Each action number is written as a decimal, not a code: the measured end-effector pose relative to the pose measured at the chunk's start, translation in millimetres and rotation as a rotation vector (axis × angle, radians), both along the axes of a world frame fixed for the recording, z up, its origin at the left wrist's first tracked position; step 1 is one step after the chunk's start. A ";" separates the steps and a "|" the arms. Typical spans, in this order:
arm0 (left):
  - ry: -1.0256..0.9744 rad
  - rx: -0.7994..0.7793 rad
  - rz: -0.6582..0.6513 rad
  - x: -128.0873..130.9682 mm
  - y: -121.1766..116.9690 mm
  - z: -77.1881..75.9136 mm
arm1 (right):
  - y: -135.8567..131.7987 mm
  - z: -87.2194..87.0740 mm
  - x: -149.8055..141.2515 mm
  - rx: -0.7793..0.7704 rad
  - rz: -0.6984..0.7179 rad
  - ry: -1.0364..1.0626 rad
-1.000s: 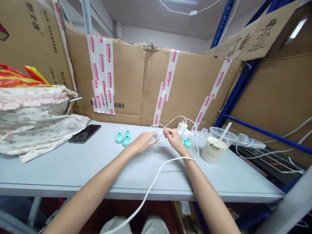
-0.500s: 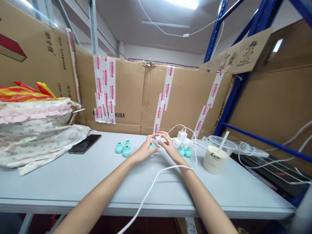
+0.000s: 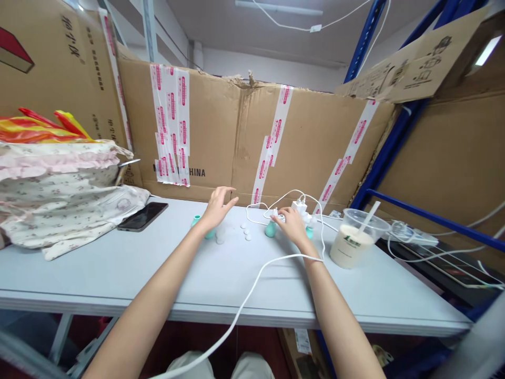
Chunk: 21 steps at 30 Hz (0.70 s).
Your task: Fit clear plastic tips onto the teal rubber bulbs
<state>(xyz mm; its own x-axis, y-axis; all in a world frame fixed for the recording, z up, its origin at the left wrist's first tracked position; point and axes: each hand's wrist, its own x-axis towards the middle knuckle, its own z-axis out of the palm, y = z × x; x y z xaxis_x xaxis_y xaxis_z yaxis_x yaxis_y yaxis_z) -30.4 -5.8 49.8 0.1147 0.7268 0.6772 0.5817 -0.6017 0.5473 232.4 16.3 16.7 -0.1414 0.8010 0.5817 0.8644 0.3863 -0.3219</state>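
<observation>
My left hand [image 3: 220, 208] hovers over the left side of the group, thumb and fingers apart, holding nothing. Beneath and beside it are small teal bottles [image 3: 196, 220], partly covered by the hand and wrist. A translucent white piece [image 3: 220, 237] stands just right of them. Several small white round pieces [image 3: 247, 232] lie between my hands. My right hand [image 3: 292, 225] is closed at the whitish top of a small teal bottle [image 3: 270, 229] that appears to rest on the table. Another teal bottle [image 3: 310, 232] is partly hidden behind that hand.
A white charger [image 3: 300, 206] with looping cable [image 3: 260, 271] sits behind my right hand; the cable crosses my right forearm. To the right stands a drink cup [image 3: 351, 242] with a straw. A phone [image 3: 142, 217] and floral cloth bag [image 3: 67, 195] lie left. Cardboard [image 3: 216, 131] walls the back.
My hands, together at a teal bottle before, have parted. The left moved left over the bottles and opened; the right moved right with a teal bottle. The view has tilted down.
</observation>
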 end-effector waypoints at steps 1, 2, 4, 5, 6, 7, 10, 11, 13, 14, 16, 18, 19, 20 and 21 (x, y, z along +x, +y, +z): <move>0.011 0.014 0.038 -4.6 1.8 0.9 | -0.4 -0.5 0.8 -0.014 -0.012 -0.032; 0.021 0.021 0.069 -8.0 3.2 1.2 | -0.9 -0.8 0.9 -0.028 -0.013 -0.049; 0.041 0.019 0.102 -11.3 4.9 0.3 | -2.3 -0.9 -0.3 -0.057 -0.007 -0.061; 0.050 0.018 0.110 -11.7 5.3 -0.5 | -3.2 -0.6 -1.4 -0.068 -0.006 -0.058; 0.057 0.019 0.116 -11.6 5.6 -1.3 | -4.5 0.0 -2.9 -0.073 0.000 -0.050; 0.064 0.022 0.121 -11.2 5.8 -2.1 | -6.3 1.1 -4.8 -0.067 0.011 -0.037; 0.073 0.026 0.127 -10.8 6.1 -3.2 | -15.7 7.4 -14.0 0.063 0.032 0.023; 0.073 0.028 0.126 -11.3 6.2 -3.2 | -19.8 9.9 -18.3 0.127 0.031 0.043; 0.074 0.036 0.117 -13.3 6.8 -2.8 | -28.0 13.3 -28.6 0.206 0.065 0.050; 0.077 0.041 0.113 -14.7 7.4 -2.5 | -31.4 13.4 -34.0 0.194 0.125 0.022; 0.093 0.047 0.101 -17.6 8.7 -2.0 | -35.4 9.8 -44.0 0.082 0.293 -0.092; 0.117 0.041 0.078 -19.7 9.6 -1.8 | -35.9 2.3 -51.4 -0.053 0.417 -0.219; 0.133 0.036 0.057 -20.2 9.8 -1.9 | -35.2 -1.7 -53.8 -0.098 0.443 -0.261; 0.152 0.028 0.031 -20.2 9.7 -2.2 | -34.3 -5.3 -55.4 -0.123 0.447 -0.281; 0.175 0.017 0.003 -19.8 9.4 -2.7 | -33.3 -8.1 -56.2 -0.132 0.443 -0.285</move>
<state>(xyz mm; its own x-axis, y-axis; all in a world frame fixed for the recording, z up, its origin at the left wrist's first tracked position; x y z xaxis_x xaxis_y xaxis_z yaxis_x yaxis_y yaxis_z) -50.2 3.6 47.1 0.2296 0.7159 0.6593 0.6691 -0.6081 0.4273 176.2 -17.0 8.6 -0.6195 0.6925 0.3696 0.6883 0.7056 -0.1685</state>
